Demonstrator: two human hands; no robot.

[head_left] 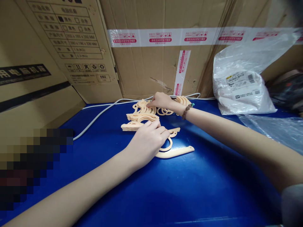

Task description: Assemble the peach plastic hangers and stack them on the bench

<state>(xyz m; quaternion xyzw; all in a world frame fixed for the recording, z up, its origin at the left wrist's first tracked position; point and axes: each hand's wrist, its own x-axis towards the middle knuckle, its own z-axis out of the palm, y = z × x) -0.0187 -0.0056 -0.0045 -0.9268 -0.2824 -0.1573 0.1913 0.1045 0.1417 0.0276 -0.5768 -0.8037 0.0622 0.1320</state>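
Observation:
My left hand [149,140] is closed over flat pale wooden pieces, its fingertips mostly hidden behind the knuckles. A wooden ring [169,145] and a small holed piece [175,131] stick out at its right. Below them lies a long curved wooden strip [177,153], its left end under the hand. Farther back, my right hand [162,101] pinches at a pile of wavy wooden pieces [141,108]. Between the two hands sit stacked curved pieces [137,117] and a stack of straight pieces [131,126]. More rings [163,111] and curved strips [183,101] lie behind my right wrist.
Large cardboard boxes [146,66] stand along the back and left of the blue tabletop [189,192]. A white cable [94,121] runs along the back. At right are a white plastic bag [243,91] with a label and a clear plastic sheet [279,129].

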